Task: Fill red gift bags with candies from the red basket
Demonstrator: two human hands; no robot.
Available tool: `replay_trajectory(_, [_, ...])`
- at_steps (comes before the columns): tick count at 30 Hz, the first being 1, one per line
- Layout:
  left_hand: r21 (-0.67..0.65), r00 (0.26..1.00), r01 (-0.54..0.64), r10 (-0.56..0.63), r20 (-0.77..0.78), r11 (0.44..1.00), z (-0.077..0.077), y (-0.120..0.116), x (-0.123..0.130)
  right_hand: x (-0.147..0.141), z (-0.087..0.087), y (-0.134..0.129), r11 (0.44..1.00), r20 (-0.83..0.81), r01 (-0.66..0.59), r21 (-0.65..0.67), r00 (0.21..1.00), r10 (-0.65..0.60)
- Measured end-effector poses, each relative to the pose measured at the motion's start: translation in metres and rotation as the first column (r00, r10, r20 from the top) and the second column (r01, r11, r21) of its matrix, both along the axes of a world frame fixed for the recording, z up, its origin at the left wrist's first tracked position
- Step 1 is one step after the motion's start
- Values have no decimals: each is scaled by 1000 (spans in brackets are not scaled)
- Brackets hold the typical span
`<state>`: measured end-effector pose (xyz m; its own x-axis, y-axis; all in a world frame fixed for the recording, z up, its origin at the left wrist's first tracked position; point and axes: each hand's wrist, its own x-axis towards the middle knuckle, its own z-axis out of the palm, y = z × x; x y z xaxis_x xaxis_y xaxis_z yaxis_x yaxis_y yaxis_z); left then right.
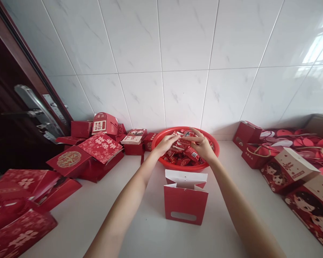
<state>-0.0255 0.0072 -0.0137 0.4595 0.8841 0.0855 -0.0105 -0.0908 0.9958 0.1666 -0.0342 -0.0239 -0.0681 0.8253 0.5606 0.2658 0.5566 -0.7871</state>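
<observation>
Wrapped red candies [183, 157] fill a round red basin [216, 145] against the wall. Over its left part, my left hand [166, 144] has its fingers closed on a red candy packet [181, 143]. My right hand [200, 145] is above the right part of the basin, its fingers apart and one fingertip reaching the packet's right side. In front of the basin, between my forearms, a red gift box [186, 204] stands upright with its white-lined top open and a clear window low on its front. The inside of the box is mostly hidden.
Red gift boxes [101, 154] are piled along the left, near a dark door with a metal handle [37, 107]. More boxes [288, 168] line the right side, beside red and pink round pieces [303, 141]. A tiled wall [183, 89] rises behind the basin.
</observation>
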Motion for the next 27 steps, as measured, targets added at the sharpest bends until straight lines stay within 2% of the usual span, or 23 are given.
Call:
replay_trajectory(7, [145, 999, 44, -44, -4, 988, 1, 0, -4, -1, 2, -2, 989, -3, -140, -41, 990, 140])
replay_trajectory(12, [167, 998, 60, -60, -3, 984, 0, 2, -4, 1, 7, -4, 975, -48, -194, -108, 981, 190])
replay_trajectory(16, [172, 997, 71, -75, 13, 983, -1, 2, -3, 1, 11, -9, 946, -168, -266, -184, 957, 237])
replay_trajectory(21, [221, 999, 49, -50, -5, 974, 1, 0, -3, -3, 10, -13, 951, -368, -243, -193, 916, 159])
replay_trajectory(24, [269, 995, 91, -80, -52, 959, 0, 0, -3, -4, 9, -13, 938, -330, -237, -251, 932, 148])
replay_trajectory(27, [273, 993, 112, -100, -58, 955, -1, 1, -3, -3, 7, -11, 936, -295, -243, -253, 941, 165])
